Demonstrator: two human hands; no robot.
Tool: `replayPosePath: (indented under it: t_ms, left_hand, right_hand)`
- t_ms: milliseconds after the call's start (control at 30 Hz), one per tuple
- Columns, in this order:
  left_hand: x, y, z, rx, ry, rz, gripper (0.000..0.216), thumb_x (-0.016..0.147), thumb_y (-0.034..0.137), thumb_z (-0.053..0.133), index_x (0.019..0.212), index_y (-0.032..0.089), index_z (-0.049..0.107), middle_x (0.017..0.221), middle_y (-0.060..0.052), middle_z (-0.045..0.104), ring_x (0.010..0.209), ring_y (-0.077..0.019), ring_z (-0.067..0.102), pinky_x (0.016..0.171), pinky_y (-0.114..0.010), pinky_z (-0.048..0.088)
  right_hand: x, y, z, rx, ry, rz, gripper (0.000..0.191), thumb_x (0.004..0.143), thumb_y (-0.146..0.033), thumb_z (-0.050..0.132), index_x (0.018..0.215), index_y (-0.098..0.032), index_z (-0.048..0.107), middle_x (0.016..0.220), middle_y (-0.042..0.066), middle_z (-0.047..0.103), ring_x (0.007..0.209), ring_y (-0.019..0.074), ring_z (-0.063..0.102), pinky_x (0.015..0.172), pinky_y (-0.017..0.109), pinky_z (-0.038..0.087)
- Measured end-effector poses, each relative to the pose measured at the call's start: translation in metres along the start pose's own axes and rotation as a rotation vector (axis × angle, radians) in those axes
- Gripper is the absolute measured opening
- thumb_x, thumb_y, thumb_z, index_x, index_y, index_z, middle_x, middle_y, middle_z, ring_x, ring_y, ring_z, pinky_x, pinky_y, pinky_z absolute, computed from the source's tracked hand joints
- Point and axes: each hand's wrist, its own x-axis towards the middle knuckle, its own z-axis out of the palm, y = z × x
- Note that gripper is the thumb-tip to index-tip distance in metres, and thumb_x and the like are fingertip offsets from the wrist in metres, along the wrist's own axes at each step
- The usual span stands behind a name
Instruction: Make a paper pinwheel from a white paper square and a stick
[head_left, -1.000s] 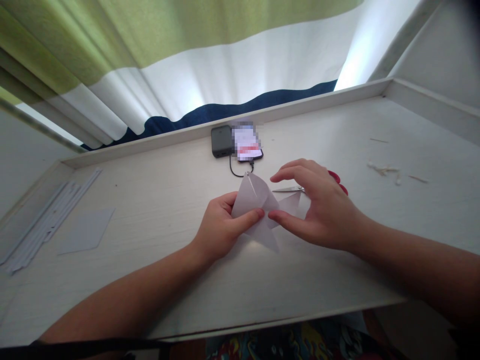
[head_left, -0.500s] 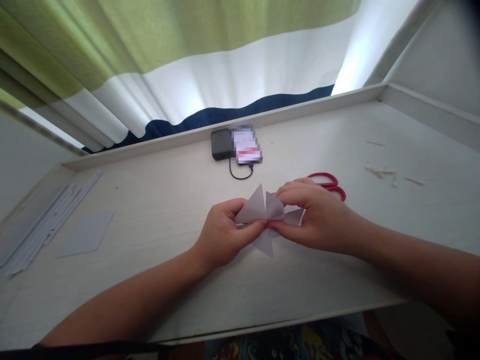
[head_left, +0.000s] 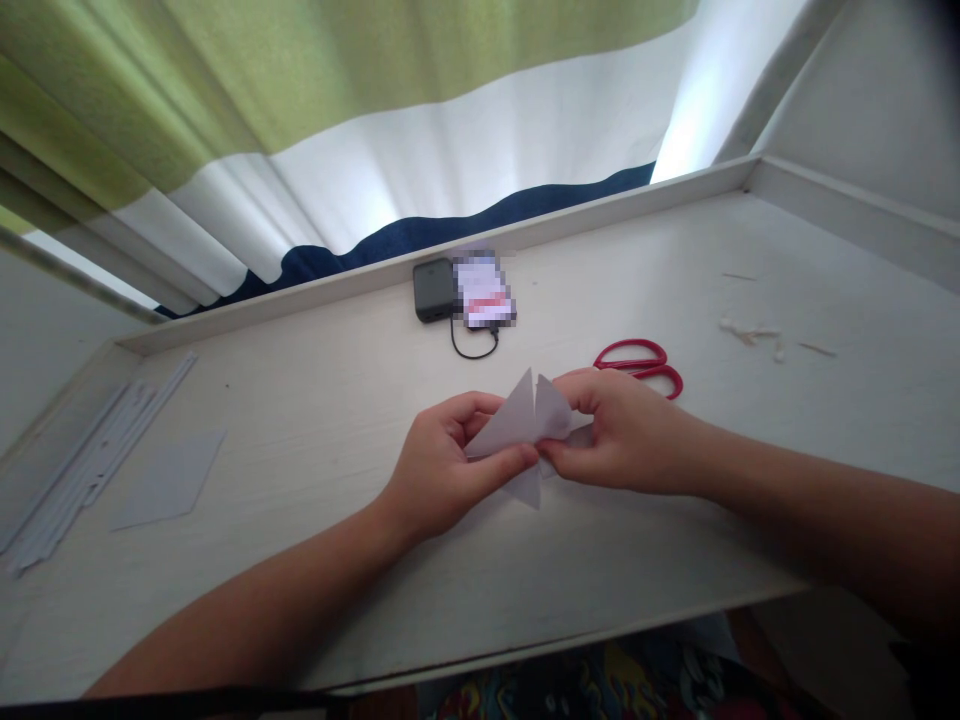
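Note:
Between my two hands is a piece of white paper (head_left: 504,424), cut into several pointed flaps, one of them curled over on the right. My left hand (head_left: 442,468) grips its left side, thumb on top near the middle and fingers behind. From the right, my right hand (head_left: 626,432) pinches the curled flap by the centre, its thumb close to the left thumb tip. The fingertips behind the paper are hidden. Just beyond my right hand lie scissors with red handles (head_left: 634,362), their blades out of sight behind the hand.
A dark power bank (head_left: 433,292) and a cabled phone (head_left: 484,290) lie at the table's back edge. Paper strips (head_left: 97,455) and a white paper sheet (head_left: 172,480) are on the left. Cotton bud pieces (head_left: 754,332) lie at the right, before the curtain (head_left: 360,120).
My right fingers have lowered behind the curled flap, and the right-hand flap is now more covered. The view has shifted slightly, so the tabletop things appear a little further left.

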Motion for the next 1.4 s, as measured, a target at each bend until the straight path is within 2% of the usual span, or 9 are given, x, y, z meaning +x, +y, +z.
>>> replayPosePath:
  t_ms: [133,267,467,667,800,933,1067,1200,1400]
  left_hand:
    - [0.006,-0.011,-0.012,-0.272,0.021,0.143,0.045,0.087,0.047,0.052,0.122,0.018,0.052,0.105,-0.012,0.070,0.084,-0.0214,0.066,0.072,-0.032,0.051]
    - [0.017,-0.026,-0.031,-0.239,0.164,0.313,0.028,0.083,0.031,0.056,0.110,0.021,0.056,0.102,-0.006,0.069,0.087,-0.0190,0.065,0.081,-0.032,0.049]
    - [0.017,-0.021,-0.027,-0.123,0.075,0.031,0.019,0.077,0.031,0.068,0.086,0.015,0.061,0.077,-0.003,0.068,0.069,-0.0132,0.061,0.066,-0.024,0.047]
    - [0.011,-0.008,-0.010,-0.070,0.200,-0.052,0.022,0.072,0.027,0.075,0.078,0.015,0.058,0.067,0.000,0.065,0.060,-0.0100,0.058,0.058,-0.020,0.045]
    - [0.008,-0.014,-0.008,-0.035,0.271,0.081,0.015,0.076,0.025,0.072,0.081,0.016,0.060,0.075,-0.001,0.065,0.067,-0.0118,0.059,0.060,-0.022,0.048]
    - [0.004,-0.013,-0.006,0.189,0.289,0.399,0.011,0.076,0.015,0.071,0.081,0.017,0.061,0.085,-0.003,0.065,0.079,-0.0148,0.061,0.067,-0.026,0.050]
    - [0.001,-0.008,-0.005,0.504,0.235,0.695,0.025,0.069,0.011,0.076,0.091,0.018,0.068,0.094,-0.006,0.064,0.087,-0.0164,0.061,0.075,-0.029,0.051]
    - [0.002,-0.010,-0.005,0.688,0.129,0.700,0.038,0.073,0.016,0.074,0.110,0.020,0.067,0.103,-0.008,0.060,0.092,-0.0173,0.057,0.076,-0.031,0.051]
    - [0.004,-0.014,-0.005,0.720,0.127,0.641,0.036,0.078,0.018,0.069,0.114,0.022,0.066,0.102,-0.007,0.056,0.091,-0.0168,0.054,0.076,-0.031,0.049]
  right_hand:
    - [0.000,0.001,-0.006,0.123,0.002,0.120,0.009,0.074,-0.018,0.062,0.074,-0.020,0.070,0.078,0.000,0.073,0.078,0.0224,0.069,0.068,0.031,0.054]
    - [0.001,0.009,-0.014,0.214,0.017,0.224,0.014,0.074,-0.020,0.064,0.083,-0.021,0.074,0.085,0.002,0.075,0.084,0.0255,0.070,0.072,0.035,0.055]
    - [0.002,0.019,-0.018,0.332,0.083,0.262,0.014,0.075,-0.022,0.066,0.086,-0.021,0.074,0.090,0.004,0.075,0.087,0.0270,0.070,0.075,0.038,0.056]
    - [0.004,0.027,-0.014,0.298,0.073,0.303,0.016,0.077,-0.029,0.066,0.088,-0.021,0.074,0.089,0.005,0.076,0.083,0.0277,0.071,0.071,0.037,0.056]
    - [0.005,0.028,-0.009,0.309,0.090,0.321,0.021,0.078,-0.030,0.065,0.093,-0.020,0.074,0.089,0.005,0.076,0.085,0.0265,0.071,0.072,0.033,0.056]
    - [0.006,0.022,-0.007,0.339,0.075,0.336,0.023,0.079,-0.029,0.063,0.095,-0.019,0.074,0.091,0.005,0.076,0.086,0.0253,0.071,0.075,0.030,0.055]
    - [0.006,0.009,-0.008,0.360,0.070,0.354,0.024,0.077,-0.024,0.062,0.096,-0.017,0.074,0.093,0.006,0.075,0.090,0.0260,0.070,0.078,0.031,0.054]
    - [0.006,0.003,-0.010,0.318,0.068,0.374,0.025,0.076,-0.025,0.063,0.097,-0.016,0.073,0.090,0.005,0.076,0.087,0.0255,0.070,0.074,0.030,0.053]
    - [0.006,0.004,-0.011,0.305,0.039,0.383,0.024,0.076,-0.029,0.063,0.094,-0.017,0.073,0.089,0.005,0.075,0.086,0.0252,0.070,0.073,0.030,0.052]
